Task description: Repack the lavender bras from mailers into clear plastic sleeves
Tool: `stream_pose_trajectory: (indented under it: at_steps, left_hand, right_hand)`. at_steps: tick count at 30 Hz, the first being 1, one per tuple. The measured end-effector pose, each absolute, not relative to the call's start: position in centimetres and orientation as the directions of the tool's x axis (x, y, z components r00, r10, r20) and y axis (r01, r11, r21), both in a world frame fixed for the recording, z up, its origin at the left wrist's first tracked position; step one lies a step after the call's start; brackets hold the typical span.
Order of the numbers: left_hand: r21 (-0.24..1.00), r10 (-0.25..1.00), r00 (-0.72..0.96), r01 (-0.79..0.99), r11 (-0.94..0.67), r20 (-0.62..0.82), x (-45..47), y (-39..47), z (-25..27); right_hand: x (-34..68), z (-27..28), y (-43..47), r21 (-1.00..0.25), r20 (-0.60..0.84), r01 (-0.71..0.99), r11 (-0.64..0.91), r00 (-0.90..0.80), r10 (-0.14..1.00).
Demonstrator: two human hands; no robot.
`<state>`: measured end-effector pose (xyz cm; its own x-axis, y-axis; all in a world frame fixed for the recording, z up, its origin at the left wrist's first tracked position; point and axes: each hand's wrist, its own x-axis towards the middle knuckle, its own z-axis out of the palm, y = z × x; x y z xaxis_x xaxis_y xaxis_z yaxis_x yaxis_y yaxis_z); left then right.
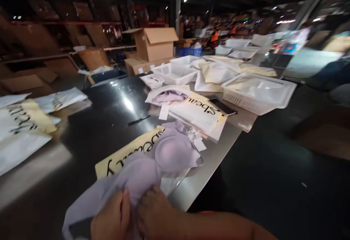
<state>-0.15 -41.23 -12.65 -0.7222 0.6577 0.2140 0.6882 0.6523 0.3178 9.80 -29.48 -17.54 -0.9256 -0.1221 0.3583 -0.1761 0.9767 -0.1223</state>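
Note:
A lilac bra [173, 152] stretches from the table's near edge toward its middle, with white tags [199, 142] hanging at its far end. My left hand [112, 214] is closed on the bra's fabric near the bottom of the view. Close beside it, my right hand [154, 211] grips the same bra just below a cup, fingers curled into the cloth. Under the bra lies a cream and white printed bag [120, 159]. Beyond it, another folded lilac garment [169, 96] rests on a second printed bag [202, 114], with a tag sticking out.
A black pen [139, 120] lies on the dark metal table [109, 105]. A phone [222, 106] rests near a white plastic basket [257, 92]. More printed bags [24, 123] lie at the left. Cardboard boxes [158, 45] stand behind. The table's right edge drops to the floor.

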Motion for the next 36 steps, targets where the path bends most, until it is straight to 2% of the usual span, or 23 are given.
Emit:
stream_pose_trajectory:
  at_steps: [2,5,7,9,12,15,17,19,21,23,24,26,29,36]
  left_hand:
    - [0.255,0.639,-0.74,0.672,0.695,0.209,-0.5,-41.4,-11.9]
    - [0.275,0.514,-0.826,0.563,0.78,0.233,-1.2,-41.7,-10.1]
    - [0.296,0.402,-0.885,0.459,0.838,0.234,-1.9,-42.1,-8.9]
    - [0.305,0.295,-0.929,0.354,0.884,0.221,-2.6,-42.7,-7.9]
    - [0.309,0.19,-0.963,0.242,0.92,0.191,-3.4,-43.9,-7.0]
    - [0.323,0.155,-0.978,0.194,0.926,0.141,-3.9,-44.6,-7.0]
    - [0.343,0.164,-0.982,0.188,0.92,0.099,-3.9,-44.5,-7.2]
    - [0.377,0.231,-0.964,0.263,0.888,0.128,-3.7,-43.9,-7.7]
    - [0.37,0.433,-0.865,0.5,0.783,0.253,-3.1,-43.1,-8.1]
    - [0.264,0.691,-0.632,0.775,0.574,0.351,-2.2,-42.2,-8.5]
    - [0.199,0.792,-0.503,0.864,0.462,0.345,-1.7,-41.8,-8.7]
    - [0.12,0.902,-0.345,0.938,0.324,0.26,-0.8,-41.1,-9.0]
    - [0.094,0.939,-0.295,0.955,0.282,0.175,-0.1,-40.7,-9.3]
    - [0.113,0.93,-0.329,0.943,0.314,0.164,-0.4,-41.2,-9.1]
  right_hand:
    - [11.4,-15.4,-29.2,-0.175,0.421,-0.202,0.964,-0.9,-0.112]
    - [13.1,-12.9,-27.7,-0.273,0.577,-0.295,0.916,-0.812,-0.09]
    - [14.1,-11.7,-25.9,-0.309,0.625,-0.307,0.9,-0.779,-0.051]
    - [15.4,-10.8,-23.3,-0.292,0.642,-0.263,0.92,-0.767,-0.016]
    - [17.8,-10.0,-18.8,-0.195,0.651,-0.146,0.97,-0.759,0.016]
    - [20.3,-9.5,-15.2,-0.121,0.661,-0.005,0.993,-0.746,0.077]
    - [21.5,-9.4,-14.3,-0.116,0.677,0.073,0.991,-0.724,0.133]
    - [22.1,-9.4,-14.6,-0.15,0.684,0.11,0.983,-0.706,0.184]
    - [21.9,-9.5,-16.0,-0.188,0.663,0.082,0.979,-0.725,0.187]
    - [21.0,-9.6,-17.9,-0.21,0.618,-0.002,0.978,-0.775,0.131]
    - [20.4,-9.6,-18.8,-0.225,0.59,-0.05,0.973,-0.802,0.095]
    - [18.9,-9.9,-20.6,-0.276,0.527,-0.125,0.953,-0.849,0.042]
    - [17.1,-10.6,-22.4,-0.359,0.448,-0.176,0.917,-0.894,0.004]
    - [16.2,-12.8,-23.4,-0.432,0.328,-0.166,0.886,-0.944,-0.017]
